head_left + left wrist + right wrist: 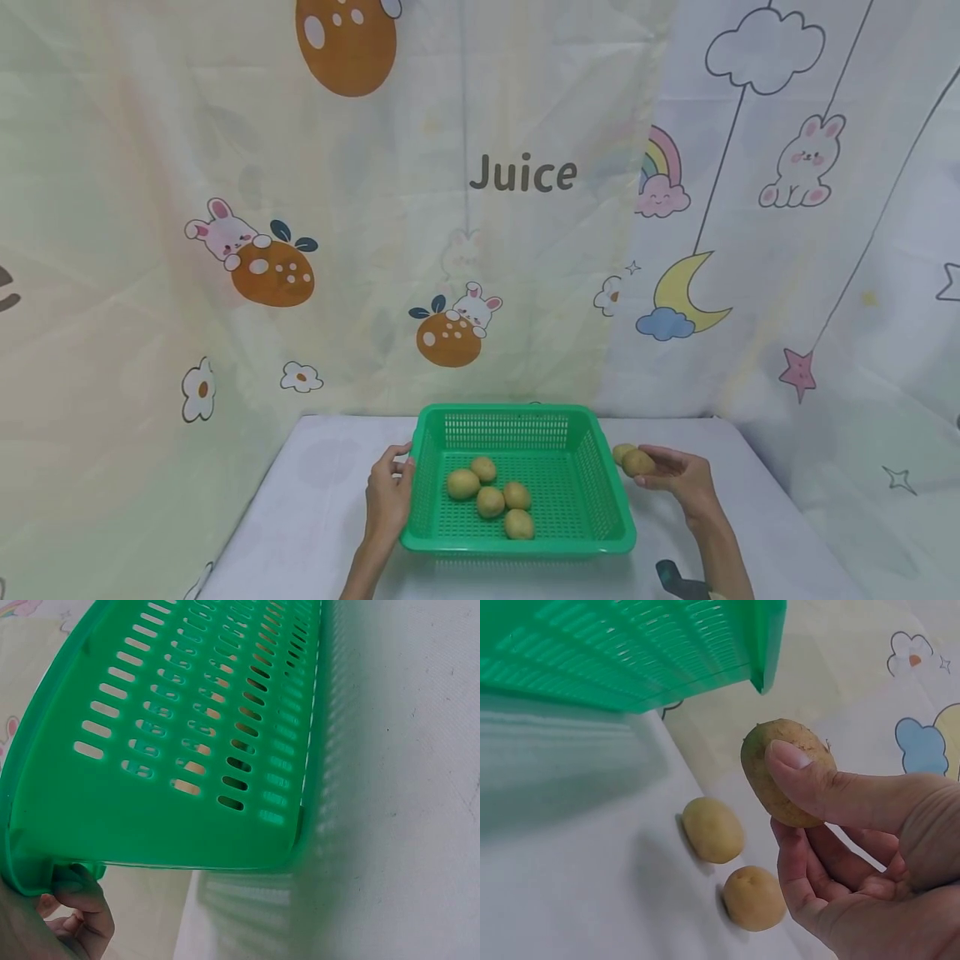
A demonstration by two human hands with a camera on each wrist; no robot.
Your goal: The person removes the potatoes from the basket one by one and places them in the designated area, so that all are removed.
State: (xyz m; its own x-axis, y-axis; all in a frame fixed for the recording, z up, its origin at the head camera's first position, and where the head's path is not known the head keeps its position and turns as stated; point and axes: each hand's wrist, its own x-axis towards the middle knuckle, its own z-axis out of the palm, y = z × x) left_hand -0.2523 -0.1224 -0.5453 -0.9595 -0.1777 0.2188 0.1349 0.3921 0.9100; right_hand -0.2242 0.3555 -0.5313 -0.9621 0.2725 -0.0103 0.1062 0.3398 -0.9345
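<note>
A green plastic basket [517, 546] with slotted walls stands on the white table, several potatoes [491, 502] lying on its floor. At its left side my left hand [388, 492] grips the rim; in the left wrist view the fingers [86, 900] curl at the rim's corner. Just beyond the basket's right wall, my right hand [678, 479] pinches a potato [757, 776] between thumb and fingers, above the table. Two more potatoes, one rounder [755, 898] and one longer [714, 830], lie on the table below that hand in the right wrist view.
The white table [315, 500] meets a printed curtain [525, 333] behind the basket, and the cloth also hangs on both sides. A dark green object [678, 579] shows beside the right forearm at the bottom of the head view.
</note>
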